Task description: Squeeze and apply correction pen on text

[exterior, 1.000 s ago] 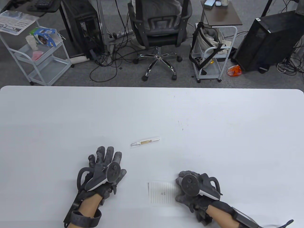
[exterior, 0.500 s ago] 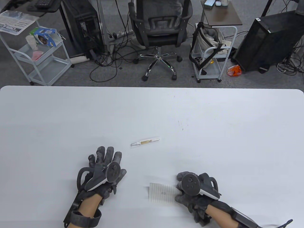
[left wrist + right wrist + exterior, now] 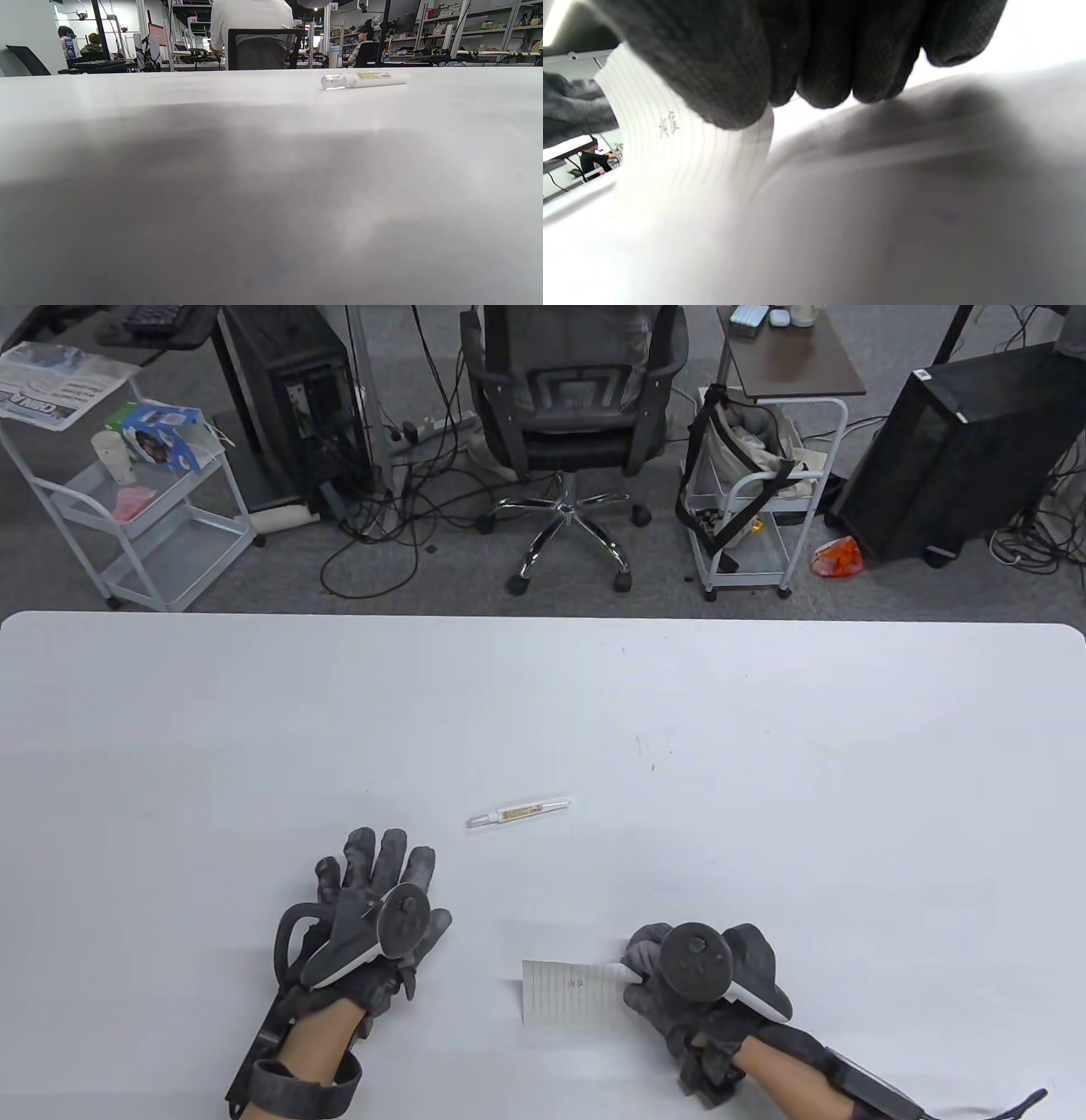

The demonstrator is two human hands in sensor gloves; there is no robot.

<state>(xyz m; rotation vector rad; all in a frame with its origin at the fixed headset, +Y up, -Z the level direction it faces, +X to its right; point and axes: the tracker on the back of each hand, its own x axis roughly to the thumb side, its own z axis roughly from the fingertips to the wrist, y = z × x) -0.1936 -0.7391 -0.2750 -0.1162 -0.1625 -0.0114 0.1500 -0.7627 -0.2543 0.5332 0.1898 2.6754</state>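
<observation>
A white correction pen with a clear cap lies on the white table, ahead of both hands; it also shows in the left wrist view. A small lined paper slip with a few handwritten characters sits near the front edge. My right hand pinches the slip's right edge and lifts it; in the right wrist view the slip curves up under the fingers. My left hand rests flat on the table, fingers spread, empty, just short of the pen.
Beyond the table's far edge stand an office chair, two white carts and computer towers. Small dark marks dot the table's middle.
My right hand has taken hold of the slip's right edge and raised it; the slip has shifted a little left and turned. My left hand and the pen have not moved.
</observation>
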